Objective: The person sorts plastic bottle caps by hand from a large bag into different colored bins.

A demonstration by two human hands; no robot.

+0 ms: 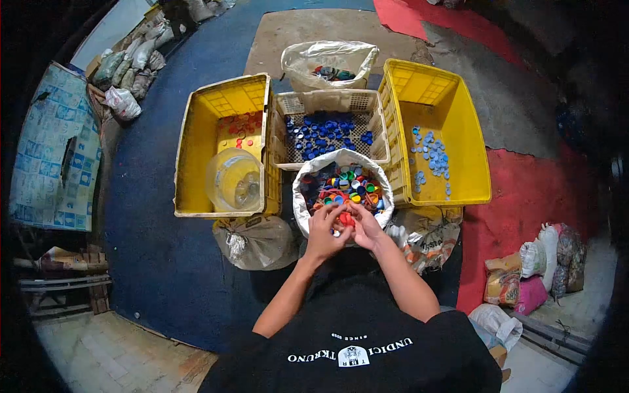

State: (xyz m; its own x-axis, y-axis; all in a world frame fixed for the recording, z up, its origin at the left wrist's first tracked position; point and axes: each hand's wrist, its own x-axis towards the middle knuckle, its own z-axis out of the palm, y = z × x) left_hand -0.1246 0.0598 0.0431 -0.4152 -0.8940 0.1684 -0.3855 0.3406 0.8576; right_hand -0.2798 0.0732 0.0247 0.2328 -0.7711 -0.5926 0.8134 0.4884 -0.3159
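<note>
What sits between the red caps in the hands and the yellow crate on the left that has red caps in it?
Little does. The hands hold red caps at the near rim of the white sack. The left yellow crate is open-topped; only its wall stands between, and a clear plastic tub fills its near end.

A dark blue mat (177,262) covered the floor, with a red mat (524,196) to the right. On them stood two yellow crates (196,141) (468,141), a white perforated basket (327,105) between them, and a white sack (304,190) (mouth rolled open) just before the basket. Stuffed bags (259,242) lay beside the sack.
</note>
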